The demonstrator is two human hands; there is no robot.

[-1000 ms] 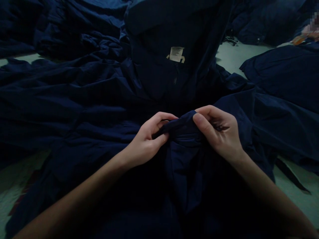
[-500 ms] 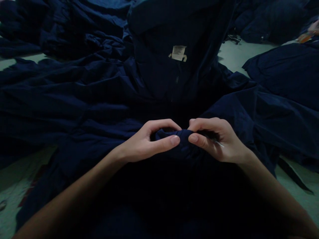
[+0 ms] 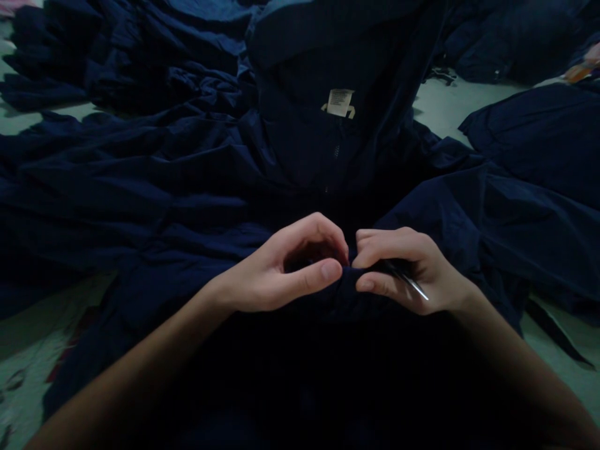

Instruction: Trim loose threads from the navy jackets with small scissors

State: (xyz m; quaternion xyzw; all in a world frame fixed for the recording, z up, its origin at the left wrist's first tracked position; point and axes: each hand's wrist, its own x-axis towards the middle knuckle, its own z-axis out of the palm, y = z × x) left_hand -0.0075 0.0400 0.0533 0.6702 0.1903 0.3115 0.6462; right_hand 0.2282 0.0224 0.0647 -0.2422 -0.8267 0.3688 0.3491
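Observation:
A dark navy garment (image 3: 197,181) lies spread in front of me, its zip (image 3: 336,152) and white printed label (image 3: 340,102) facing up. At its near part, my left hand (image 3: 285,265) pinches the cloth between thumb and curled fingers. Close by on the right, my right hand (image 3: 405,265) also grips the cloth with thumb and forefinger. A slim shiny metal tool (image 3: 417,289) is tucked in the right palm, its pointed end sticking out towards the wrist; most of it is hidden, so its kind is unclear. Deep shadow covers the cloth below both hands.
More navy cloth (image 3: 539,137) lies at the right, with further dark heaps (image 3: 506,37) at the back. Pale surface (image 3: 445,103) shows between them. A dark strip (image 3: 557,331) lies at the lower right. Part of another person's hand (image 3: 591,55) appears at the far right edge.
The fold of cloth between my hands has dropped lower. My left fingers have arched up, and the metal tool in my right hand shows more clearly.

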